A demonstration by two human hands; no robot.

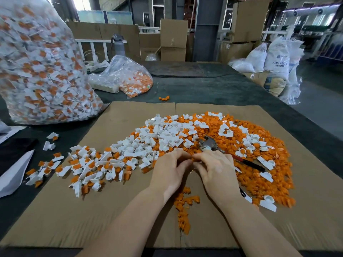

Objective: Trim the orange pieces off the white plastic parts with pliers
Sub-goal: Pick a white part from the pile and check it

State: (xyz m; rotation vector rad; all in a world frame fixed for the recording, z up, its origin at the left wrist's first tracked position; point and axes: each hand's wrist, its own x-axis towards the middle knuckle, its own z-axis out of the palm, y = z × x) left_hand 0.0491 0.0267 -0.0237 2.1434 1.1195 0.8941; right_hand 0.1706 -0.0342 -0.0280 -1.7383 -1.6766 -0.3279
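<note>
A single wide-angle view looks from the person's head, forward and steeply down onto the flat brown cardboard sheet (55, 210) filling the lower frame. Both bare forearms enter from the bottom edge, close to the lens. Straight lines bow toward the edges. The upper frame reaches far into a warehouse of stacked brown cardboard boxes (173, 39).

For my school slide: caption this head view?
Two hands meet over orange and white plastic parts; pliers lie nearby.
</note>
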